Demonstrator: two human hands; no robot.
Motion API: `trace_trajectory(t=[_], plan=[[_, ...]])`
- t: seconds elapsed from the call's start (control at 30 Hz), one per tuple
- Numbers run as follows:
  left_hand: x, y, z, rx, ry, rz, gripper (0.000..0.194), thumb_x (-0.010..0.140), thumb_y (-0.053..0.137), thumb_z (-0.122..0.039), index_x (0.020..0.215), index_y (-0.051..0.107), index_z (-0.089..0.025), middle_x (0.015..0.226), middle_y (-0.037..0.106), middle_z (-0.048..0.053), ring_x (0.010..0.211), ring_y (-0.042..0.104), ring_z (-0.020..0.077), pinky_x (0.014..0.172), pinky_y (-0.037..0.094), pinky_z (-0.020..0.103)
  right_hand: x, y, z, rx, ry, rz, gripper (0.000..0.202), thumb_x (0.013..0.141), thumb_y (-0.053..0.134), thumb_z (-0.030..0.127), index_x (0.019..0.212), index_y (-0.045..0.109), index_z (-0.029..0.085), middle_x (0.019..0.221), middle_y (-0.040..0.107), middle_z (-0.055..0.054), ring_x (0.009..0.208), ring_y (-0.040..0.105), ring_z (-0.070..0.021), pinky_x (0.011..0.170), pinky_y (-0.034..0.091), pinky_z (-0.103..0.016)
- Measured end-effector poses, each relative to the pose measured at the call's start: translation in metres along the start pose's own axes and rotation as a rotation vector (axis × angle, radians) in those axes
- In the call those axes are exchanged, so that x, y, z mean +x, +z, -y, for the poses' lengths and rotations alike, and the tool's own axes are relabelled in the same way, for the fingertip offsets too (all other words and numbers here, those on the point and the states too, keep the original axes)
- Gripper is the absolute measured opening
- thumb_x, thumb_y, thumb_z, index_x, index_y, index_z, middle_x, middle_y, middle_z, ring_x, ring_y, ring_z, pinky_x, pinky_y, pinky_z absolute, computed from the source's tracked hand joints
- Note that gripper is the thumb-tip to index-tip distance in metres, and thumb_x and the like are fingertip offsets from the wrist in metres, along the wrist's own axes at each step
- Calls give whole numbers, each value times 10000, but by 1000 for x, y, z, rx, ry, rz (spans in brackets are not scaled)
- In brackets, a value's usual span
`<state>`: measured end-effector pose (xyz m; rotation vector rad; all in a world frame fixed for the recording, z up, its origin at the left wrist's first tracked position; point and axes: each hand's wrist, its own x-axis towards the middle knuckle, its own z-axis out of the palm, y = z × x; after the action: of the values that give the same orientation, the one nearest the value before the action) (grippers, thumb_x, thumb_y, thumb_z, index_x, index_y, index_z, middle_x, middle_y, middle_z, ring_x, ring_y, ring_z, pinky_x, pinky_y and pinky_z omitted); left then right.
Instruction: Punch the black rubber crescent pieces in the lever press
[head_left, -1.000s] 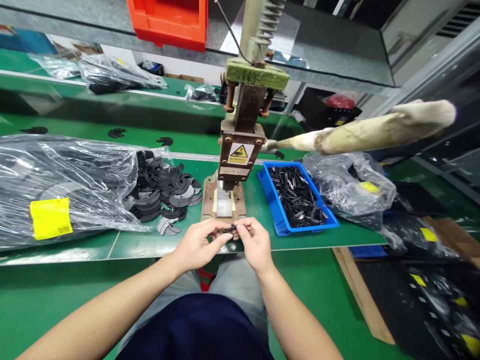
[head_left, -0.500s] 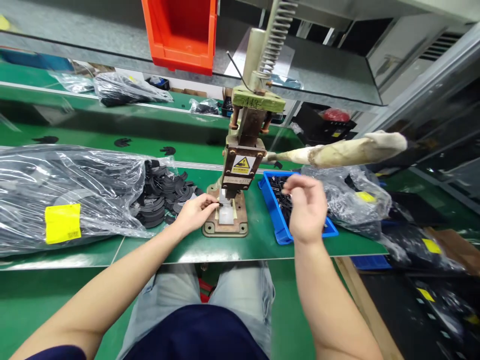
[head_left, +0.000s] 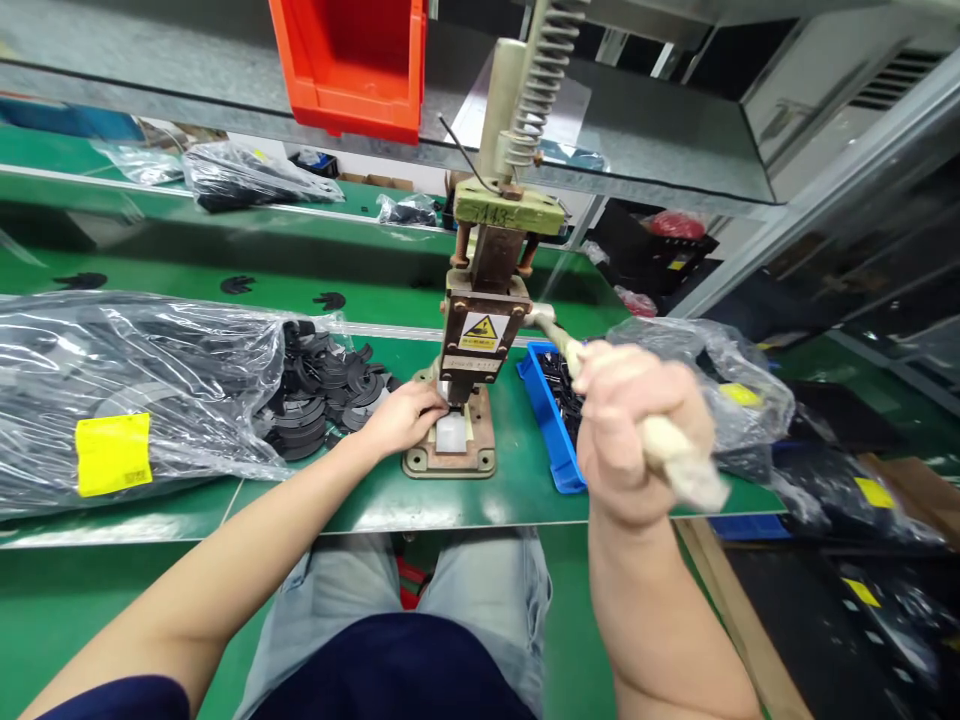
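Note:
A hand press (head_left: 484, 325) with a warning label stands in the middle of the green bench. My right hand (head_left: 641, 430) is wrapped round its lever (head_left: 559, 338), which is covered in pale wrapping and angles down toward me. My left hand (head_left: 407, 415) reaches to the left side of the press tool, fingertips pinched together at a small dark part that is mostly hidden. Just in front of the ram, a white block (head_left: 451, 434) lies on the press base (head_left: 450, 462).
Black curved parts (head_left: 304, 415) spill from a large plastic bag (head_left: 150, 350) on the left. Right of the press, a blue tray (head_left: 559, 465) holds small black parts, with another bag (head_left: 739, 380) beyond. An orange bin (head_left: 356, 110) sits on the shelf above.
My right hand has closed on the lever and pulled it down toward me. The ram sits lower over the base. My left hand has moved slightly right, staying at the tool.

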<state>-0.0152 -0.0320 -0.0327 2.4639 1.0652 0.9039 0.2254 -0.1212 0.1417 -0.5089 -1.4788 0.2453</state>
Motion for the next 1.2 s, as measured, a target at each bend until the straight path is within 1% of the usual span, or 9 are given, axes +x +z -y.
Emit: trace_trajectory(t=[0.13, 0.27, 0.37, 0.47, 0.6, 0.73, 0.93, 1.07, 1.2], plan=[[0, 3, -5, -16, -42, -14, 176, 1018, 622, -280, 976, 769, -194, 1023, 798, 73, 1019, 721, 234, 971, 542, 372, -55, -10, -10, -140, -70, 63, 213, 827, 719, 189, 694, 560, 239, 664, 590, 39, 796, 647, -194, 1030, 552, -605], [-1, -8, -8, -20, -106, 63, 203, 1028, 581, -276, 1052, 766, -195, 1081, 803, 69, 1042, 728, 228, 965, 554, 348, -81, -16, -20, -189, -75, 48, 169, 811, 715, 174, 712, 594, 236, 714, 637, 28, 862, 674, -217, 1088, 523, -673], [-2, -39, 8, 115, -198, 93, 244, 1022, 563, -279, 1153, 758, -213, 1183, 795, 70, 1106, 714, 249, 1006, 541, 367, -83, -15, -24, -171, -94, 27, 163, 811, 723, 187, 710, 602, 229, 718, 646, 25, 860, 679, -223, 1078, 529, -691], [-1, -80, 38, 388, -412, 88, 282, 999, 584, -338, 1181, 751, -201, 1210, 785, 111, 1171, 693, 308, 1048, 517, 413, -82, -12, -25, -157, -103, 2, 172, 811, 734, 201, 707, 600, 228, 718, 648, 30, 853, 680, -215, 1082, 534, -680], [5, -109, 71, 617, -681, 257, 506, 949, 617, -536, 1258, 702, -145, 1256, 751, 214, 1230, 673, 403, 1032, 518, 471, -83, -10, -27, -157, -103, -36, 184, 826, 736, 214, 708, 595, 231, 710, 644, 26, 839, 681, -206, 1083, 548, -651], [9, -102, 79, 646, -747, 383, 681, 888, 644, -636, 1358, 630, -143, 1339, 713, 241, 1254, 669, 423, 1023, 522, 474, -84, -11, -27, -180, -107, -26, 171, 820, 728, 210, 705, 603, 233, 716, 649, 28, 840, 691, -209, 1070, 560, -648], [7, -92, 85, 531, -875, 380, 728, 843, 675, -661, 1397, 570, -201, 1310, 742, 200, 1220, 710, 372, 974, 537, 400, -82, -11, -28, -177, -119, -16, 175, 815, 723, 200, 705, 590, 226, 722, 651, 35, 847, 696, -206, 1070, 558, -648], [8, -87, 94, 391, -913, 297, 716, 719, 783, -673, 1232, 653, -190, 1296, 741, 221, 1202, 715, 367, 946, 528, 369, -82, -10, -28, -174, -122, -23, 160, 807, 721, 196, 718, 595, 237, 715, 648, 34, 843, 692, -217, 1060, 556, -661], [10, -80, 92, 258, -845, 280, 448, 665, 853, -516, 948, 704, -202, 981, 802, 131, 918, 758, 287, 773, 523, 308, -82, -10, -28, -172, -129, -21, 157, 815, 714, 200, 724, 594, 242, 704, 642, 27, 843, 688, -226, 1055, 555, -669]])
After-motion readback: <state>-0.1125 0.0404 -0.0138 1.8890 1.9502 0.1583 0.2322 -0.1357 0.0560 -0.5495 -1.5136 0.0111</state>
